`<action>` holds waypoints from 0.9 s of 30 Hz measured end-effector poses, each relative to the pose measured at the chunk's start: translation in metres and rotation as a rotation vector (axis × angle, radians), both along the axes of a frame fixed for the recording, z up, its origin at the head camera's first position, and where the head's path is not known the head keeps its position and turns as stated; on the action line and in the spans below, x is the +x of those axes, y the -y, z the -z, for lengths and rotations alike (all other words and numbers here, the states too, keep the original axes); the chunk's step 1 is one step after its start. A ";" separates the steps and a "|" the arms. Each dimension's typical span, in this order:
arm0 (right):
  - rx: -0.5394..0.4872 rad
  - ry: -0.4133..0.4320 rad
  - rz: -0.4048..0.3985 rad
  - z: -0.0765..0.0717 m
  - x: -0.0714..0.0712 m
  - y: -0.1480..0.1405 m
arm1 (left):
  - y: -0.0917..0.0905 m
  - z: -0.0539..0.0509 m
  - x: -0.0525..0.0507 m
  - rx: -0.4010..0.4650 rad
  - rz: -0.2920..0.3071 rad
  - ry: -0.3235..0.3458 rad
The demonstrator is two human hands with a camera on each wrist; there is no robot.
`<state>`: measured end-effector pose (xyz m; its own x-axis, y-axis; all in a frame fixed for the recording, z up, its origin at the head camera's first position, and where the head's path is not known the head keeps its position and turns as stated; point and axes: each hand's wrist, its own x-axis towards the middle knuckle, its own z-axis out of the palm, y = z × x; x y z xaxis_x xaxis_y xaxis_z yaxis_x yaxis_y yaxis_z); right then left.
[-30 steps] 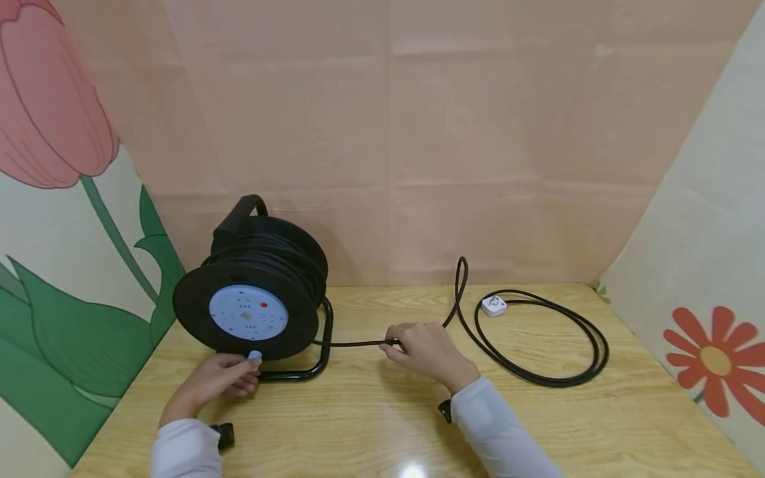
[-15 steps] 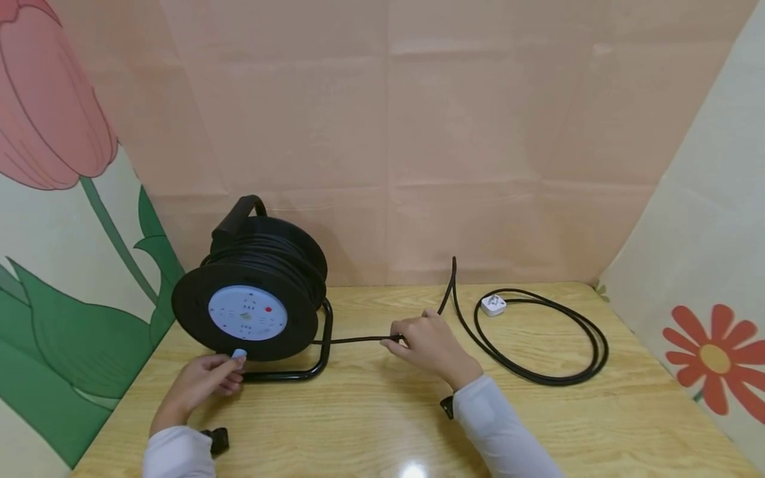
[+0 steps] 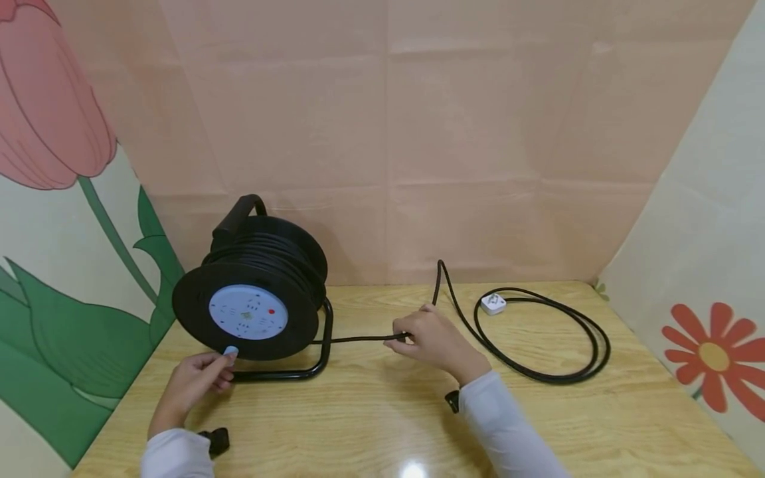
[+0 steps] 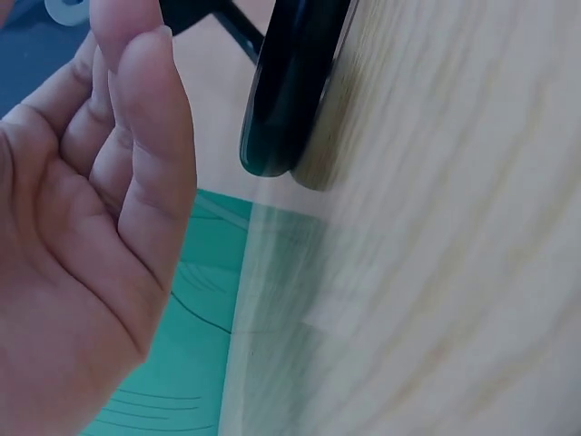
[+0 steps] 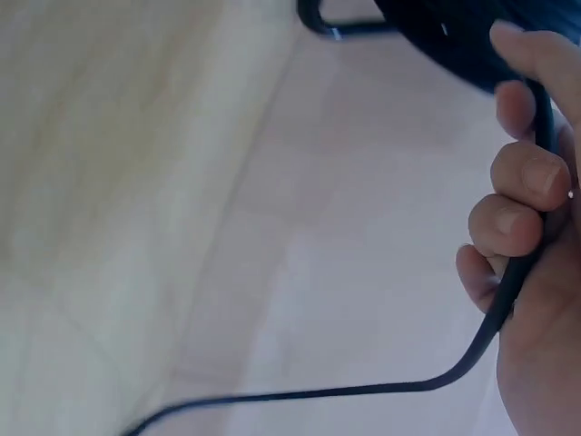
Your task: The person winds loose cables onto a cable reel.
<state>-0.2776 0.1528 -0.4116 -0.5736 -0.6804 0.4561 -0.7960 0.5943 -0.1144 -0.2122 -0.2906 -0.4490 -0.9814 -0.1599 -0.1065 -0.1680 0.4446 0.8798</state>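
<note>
A black cable reel (image 3: 263,265) with a pale blue socket face (image 3: 248,312) stands on its tube frame (image 3: 326,332) at the left of the head view. The left hand (image 3: 194,385) pinches a small light blue knob (image 3: 230,350) at the lower edge of the reel's disc; in the left wrist view that hand (image 4: 100,200) has its fingers curled. Between reel and right hand (image 3: 439,344) runs the black cable (image 3: 358,339), and the right hand grips it. From the right wrist view, the hand's (image 5: 536,200) fingers curl round the cable (image 5: 481,341), which bends away below.
On the wooden table (image 3: 335,425), cable lies in wide loops (image 3: 603,352) at the right, with a white plug (image 3: 493,304) at their upper left. A raised bend of cable (image 3: 441,265) stands near the back wall (image 3: 382,133). Flower-printed sheets (image 3: 714,358) hang at both sides.
The left hand and knob have moved left along the disc's lower edge, and the socket face has turned. The right hand, still gripping cable, has shifted slightly right; the raised bend has moved left.
</note>
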 end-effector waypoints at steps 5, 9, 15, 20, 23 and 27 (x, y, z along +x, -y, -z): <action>-0.017 -0.129 0.060 -0.014 -0.001 -0.020 | -0.001 0.002 -0.001 0.027 -0.001 -0.011; -0.065 -0.164 0.110 -0.027 -0.002 -0.041 | -0.001 0.001 0.001 0.029 -0.011 -0.019; -0.141 -0.132 0.200 -0.039 0.000 -0.072 | 0.001 -0.002 0.004 0.032 -0.023 -0.012; -0.196 -0.133 0.218 -0.046 0.002 -0.087 | 0.003 -0.003 0.005 0.037 -0.034 -0.014; -0.239 -0.180 0.209 -0.049 0.003 -0.094 | 0.004 -0.004 0.006 0.055 -0.048 -0.024; -0.282 -0.276 0.211 -0.057 0.007 -0.100 | 0.003 -0.003 0.005 0.092 -0.070 -0.046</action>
<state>-0.2706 0.2528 -0.3549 -0.5174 -0.3885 0.7624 -0.6842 0.7230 -0.0959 -0.2071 -0.2939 -0.4464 -0.9724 -0.2198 -0.0786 -0.1539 0.3503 0.9239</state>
